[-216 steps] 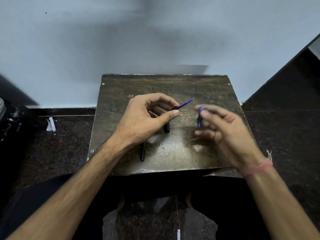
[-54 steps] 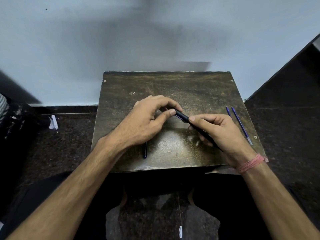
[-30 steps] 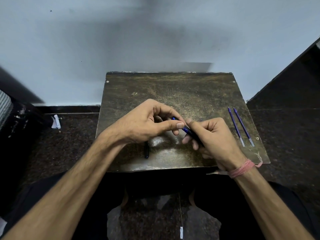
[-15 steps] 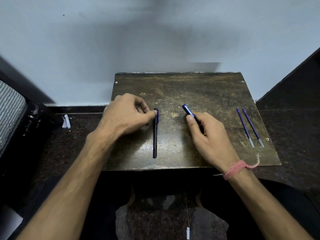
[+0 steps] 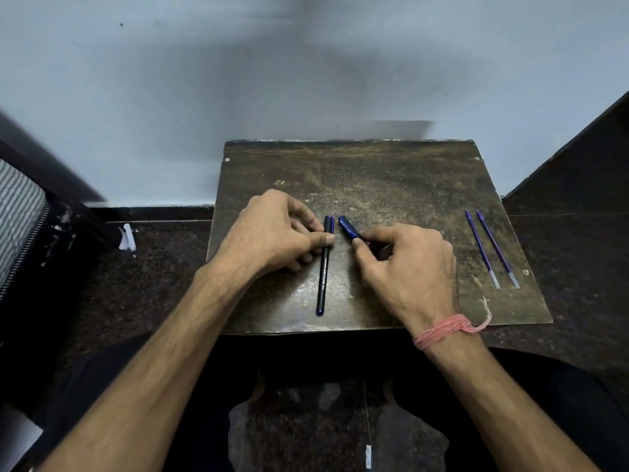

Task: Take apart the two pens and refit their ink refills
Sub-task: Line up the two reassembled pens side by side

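1. Far left, a striped grey object [image 5: 17, 212] sits at the frame edge, with a white paper scrap [image 5: 127, 237] on the dark floor beside the counter [image 5: 391, 175].
2. The left hand [image 5: 272, 233] rests on the worn brown counter, thumb and fingers pinching the upper part of a dark blue pen [image 5: 324, 264] that lies lengthwise; white lettering runs along its barrel, too small to read.
3. Just right, the right hand [image 5: 405, 264] grips a second dark blue pen [image 5: 349, 227], angled, its lower part hidden under the fingers; its print is unreadable.
4. A pink thread band [image 5: 442, 330] circles the right wrist.
5. Near the counter's right edge, two ink refills [image 5: 492, 248] lie side by side, well apart from the hands.
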